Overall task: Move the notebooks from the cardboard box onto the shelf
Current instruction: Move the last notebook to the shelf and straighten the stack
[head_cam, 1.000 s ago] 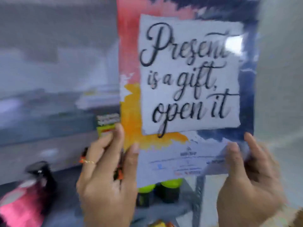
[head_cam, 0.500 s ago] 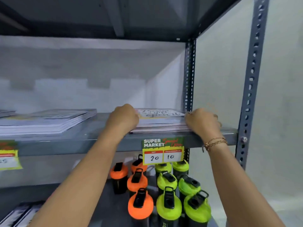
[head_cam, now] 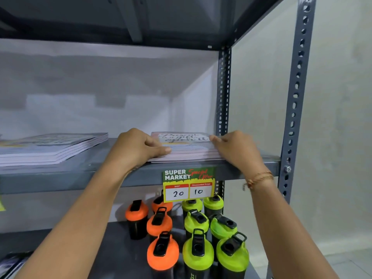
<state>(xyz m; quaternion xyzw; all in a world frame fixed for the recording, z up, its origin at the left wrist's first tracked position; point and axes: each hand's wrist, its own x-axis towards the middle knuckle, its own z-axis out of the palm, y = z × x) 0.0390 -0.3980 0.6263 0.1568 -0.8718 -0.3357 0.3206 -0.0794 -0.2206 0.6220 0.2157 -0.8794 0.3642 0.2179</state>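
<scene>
A small stack of notebooks [head_cam: 186, 147] lies flat on the grey metal shelf [head_cam: 80, 176], near its right end. The top cover reads "Present is a gift, open it". My left hand [head_cam: 138, 147] is curled against the stack's left edge, its thumb on the top cover. At the right edge, my right hand [head_cam: 235, 150] holds the stack with its thumb on top too. A second, wider stack of notebooks [head_cam: 54, 147] rests on the same shelf to the left. The cardboard box is out of view.
A price tag [head_cam: 188, 184] hangs on the shelf's front edge under the stack. Orange-lidded bottles [head_cam: 161, 252] and green-lidded bottles [head_cam: 198, 252] stand on the shelf below. Perforated uprights [head_cam: 296, 97] frame the right side, and another shelf board runs overhead.
A second ago I held the notebook upright before the camera. It now lies on the right-hand stack, and my hands have stayed at its sides, thumbs moving onto the cover.
</scene>
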